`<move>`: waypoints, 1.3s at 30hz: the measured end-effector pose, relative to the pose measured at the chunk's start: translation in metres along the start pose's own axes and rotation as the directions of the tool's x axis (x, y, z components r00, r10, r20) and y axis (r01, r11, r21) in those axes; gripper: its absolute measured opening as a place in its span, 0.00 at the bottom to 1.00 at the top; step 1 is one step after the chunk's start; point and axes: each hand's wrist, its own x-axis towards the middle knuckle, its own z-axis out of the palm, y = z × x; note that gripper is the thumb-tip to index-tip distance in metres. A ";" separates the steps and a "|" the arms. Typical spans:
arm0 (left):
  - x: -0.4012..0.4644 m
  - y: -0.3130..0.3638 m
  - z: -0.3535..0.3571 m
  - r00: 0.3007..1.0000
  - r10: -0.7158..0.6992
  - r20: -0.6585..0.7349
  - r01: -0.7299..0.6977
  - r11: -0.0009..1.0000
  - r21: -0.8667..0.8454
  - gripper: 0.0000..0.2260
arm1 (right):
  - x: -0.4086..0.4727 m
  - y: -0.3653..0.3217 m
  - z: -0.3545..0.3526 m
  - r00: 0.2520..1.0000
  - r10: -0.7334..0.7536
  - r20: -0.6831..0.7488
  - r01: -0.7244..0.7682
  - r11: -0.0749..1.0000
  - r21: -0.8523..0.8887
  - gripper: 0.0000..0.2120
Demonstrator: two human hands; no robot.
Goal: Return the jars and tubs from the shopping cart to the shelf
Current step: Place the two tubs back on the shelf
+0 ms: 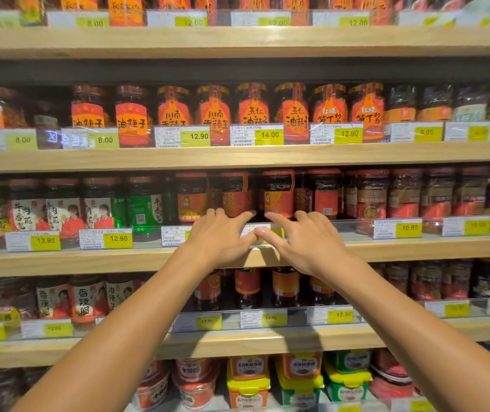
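Both my arms reach up to the middle shelf [89,263]. My left hand [220,236] rests with fingers spread at the foot of a dark jar with a red label [236,193]. My right hand [303,239] does the same at the jar beside it [277,193]. The fingertips touch the jars' bases but do not wrap around them. The two thumbs meet over the clear price rail [353,226]. Neither hand holds anything. The shopping cart is out of view.
Rows of sauce jars fill the shelves above [252,114] and below [246,288], with yellow price tags [408,228] along each edge. Plastic tubs with red, yellow and green lids [248,379] sit on the bottom shelf. Wooden shelf boards jut out between rows.
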 end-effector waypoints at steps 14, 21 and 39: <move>-0.012 -0.003 0.003 0.997 0.009 -0.079 -0.010 1.000 -0.012 0.26 | 0.011 0.004 0.005 1.000 -0.022 -0.013 0.022 1.000 0.005 0.35; -0.020 -0.003 0.001 0.995 0.033 -0.098 -0.031 0.999 0.018 0.28 | 0.001 0.011 0.003 0.997 -0.049 -0.053 0.049 0.999 0.014 0.38; -0.011 0.054 0.010 0.896 0.271 -0.351 -0.329 0.937 -0.116 0.23 | -0.032 0.087 -0.005 0.991 -0.014 -0.132 0.026 0.996 0.089 0.34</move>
